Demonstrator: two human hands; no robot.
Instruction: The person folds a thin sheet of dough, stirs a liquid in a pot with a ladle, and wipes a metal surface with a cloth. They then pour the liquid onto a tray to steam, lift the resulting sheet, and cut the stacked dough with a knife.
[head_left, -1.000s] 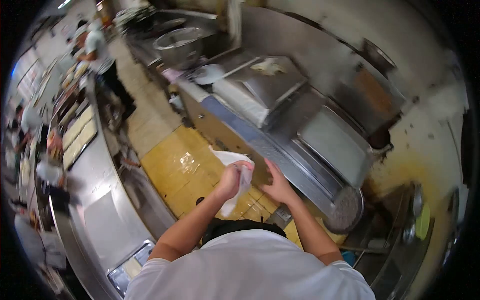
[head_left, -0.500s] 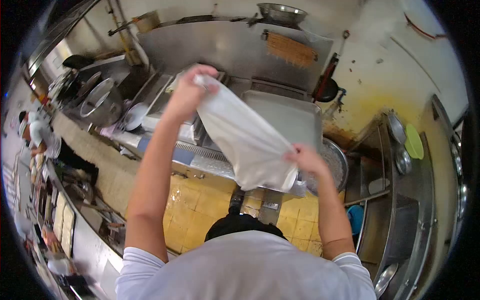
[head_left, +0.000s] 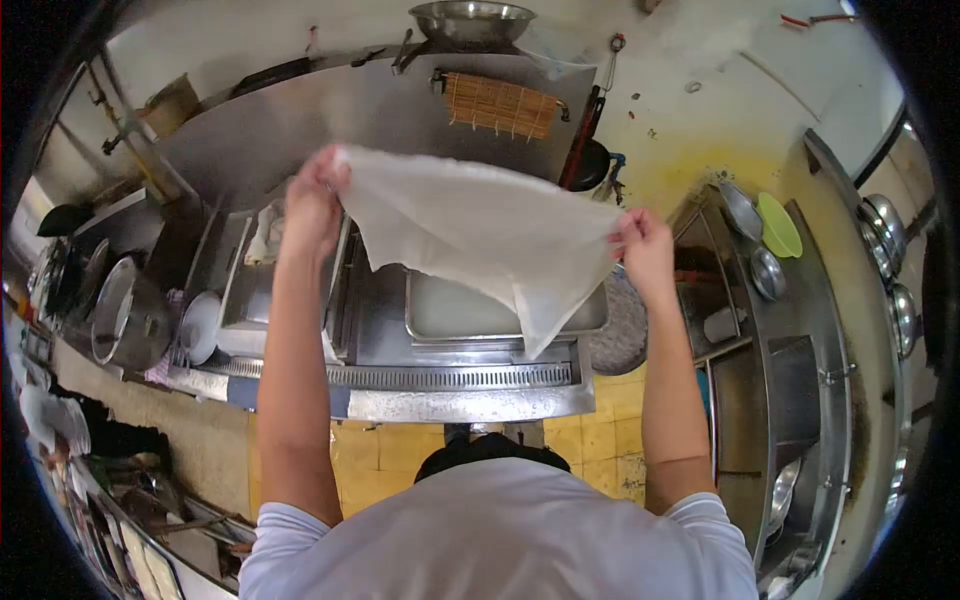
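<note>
- The white cloth is at 12 o'clock from the middle of the view, held up between both hands, with its lower point overlapping the pale rectangular tray on the metal counter; whether they touch, I cannot tell.
- The left hand, at 10 o'clock, has its fingers pinched on the cloth's upper corner; motion blur hides the exact finger placement.
- The right hand, between 2 and 3 o'clock, has its fingers closed on the opposite corner.
- Judging by its thin look and loose folds, the cloth should be light and limp, with no stiffness of its own: it sags wherever it is unsupported.
- It seems hard to break, and probably not slippery, though dampness cannot be told.
- The best hold is likely at the corners, thumb against fingers, pulled gently toward 9 and 3 o'clock; a middle grip would bunch it.
</note>
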